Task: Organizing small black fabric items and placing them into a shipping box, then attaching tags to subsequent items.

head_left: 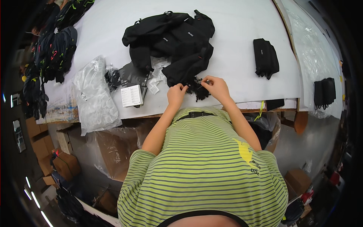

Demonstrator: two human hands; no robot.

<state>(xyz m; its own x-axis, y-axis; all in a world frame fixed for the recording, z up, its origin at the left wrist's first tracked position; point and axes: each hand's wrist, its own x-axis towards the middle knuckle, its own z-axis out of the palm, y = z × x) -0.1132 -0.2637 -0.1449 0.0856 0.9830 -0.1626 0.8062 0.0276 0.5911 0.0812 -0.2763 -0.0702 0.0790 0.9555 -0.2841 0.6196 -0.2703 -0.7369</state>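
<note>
Head view: I have a tangle of thin black cords (201, 94) near the front edge of the white table (238, 56), between the person's two hands. Left hand (177, 95) curls at its left side; right hand (218, 89) sets thumb against forefinger at its right. I cannot tell whether either one grasps a strand. Just beyond, a heap of black fabric (170, 36). Leftward, a stack of white cards (131, 96), then crumpled clear plastic (96, 96). Well right, a folded black bundle (266, 58).
</note>
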